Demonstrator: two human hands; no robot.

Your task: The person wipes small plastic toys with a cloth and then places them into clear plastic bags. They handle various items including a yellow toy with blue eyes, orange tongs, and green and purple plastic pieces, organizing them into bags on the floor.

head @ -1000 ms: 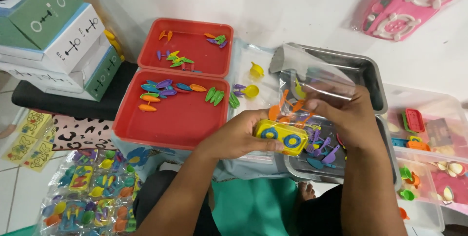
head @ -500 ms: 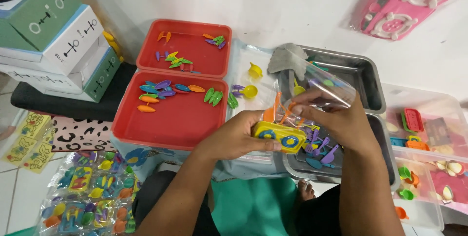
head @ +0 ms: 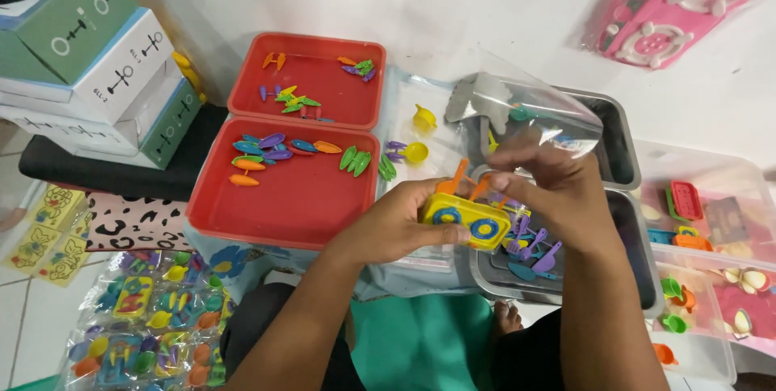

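My left hand [head: 404, 217] grips a small yellow toy stove [head: 465, 221] with blue rings, held over the edge of a metal tray [head: 638, 278]. Orange toy utensils [head: 459, 177] stick up behind the stove. My right hand [head: 558, 185] pinches the mouth of a clear plastic bag [head: 525, 112] that stands up above the stove. Purple and teal toy spoons [head: 533, 250] lie in the tray under my right hand.
Two red trays [head: 283, 197] at left hold small coloured plastic pieces. Stacked green and white boxes [head: 89, 76] stand far left. Bagged toy sets [head: 145, 318] lie on the floor. Clear bins [head: 711, 221] of toys sit right, a pink toy [head: 687, 3] on the wall side.
My right hand has lifted from the stove and now pulls the clear bag's mouth upward and open. The left hand keeps the stove in about the same place.
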